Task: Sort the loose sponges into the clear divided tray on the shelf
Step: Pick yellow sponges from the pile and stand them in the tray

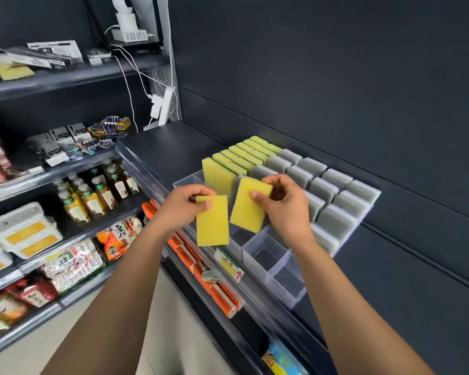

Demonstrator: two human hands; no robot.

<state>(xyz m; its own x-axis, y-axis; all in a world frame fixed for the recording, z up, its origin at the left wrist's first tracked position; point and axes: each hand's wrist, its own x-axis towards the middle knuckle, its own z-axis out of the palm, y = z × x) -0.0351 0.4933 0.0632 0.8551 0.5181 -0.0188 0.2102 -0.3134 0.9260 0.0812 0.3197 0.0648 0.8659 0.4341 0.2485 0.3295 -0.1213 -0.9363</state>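
Above the dark shelf point(168, 144) by the dark grey wall point(336, 77), the left hand point(186, 204) pinches 1 flat yellow rectangular sponge point(212, 226) and the right hand point(289, 209) grips a 2nd yellow sponge point(245, 209), both over the clear divided plastic tray point(280, 266).

Even bright light, wide-angle edge distortion

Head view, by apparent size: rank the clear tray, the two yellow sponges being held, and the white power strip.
1. clear tray
2. left sponge and right sponge: about alike, not ranked
3. power strip: looks smallest, though it sits farther from the camera
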